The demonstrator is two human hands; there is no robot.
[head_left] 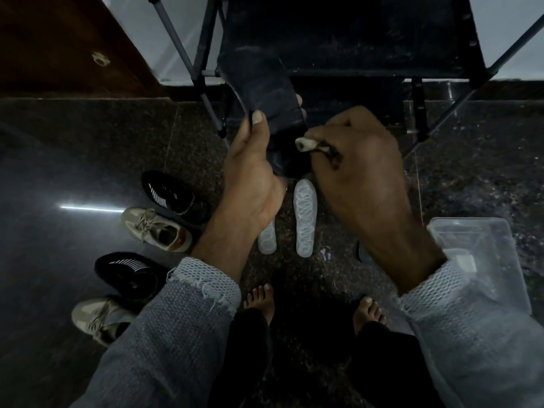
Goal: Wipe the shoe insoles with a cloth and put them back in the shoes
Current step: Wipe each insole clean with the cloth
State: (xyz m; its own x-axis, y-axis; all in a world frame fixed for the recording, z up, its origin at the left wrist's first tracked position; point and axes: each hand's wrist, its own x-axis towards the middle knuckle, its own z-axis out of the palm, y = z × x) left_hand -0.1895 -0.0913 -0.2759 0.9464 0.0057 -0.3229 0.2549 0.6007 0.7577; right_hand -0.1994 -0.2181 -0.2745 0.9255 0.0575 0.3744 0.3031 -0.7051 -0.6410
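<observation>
Item: dark insole (266,92), held above the floor. I judge it light, floppy; my left hand (253,169) pinches its edge mid-length. Right hand (356,160) clutches the cloth (312,145) against its heel.

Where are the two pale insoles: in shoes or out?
Out: both pale translucent insoles lie flat on the dark speckled floor, beside the shoes.

Dark insole (265,92) held upright; crumpled cloth (306,144) against it.
</observation>
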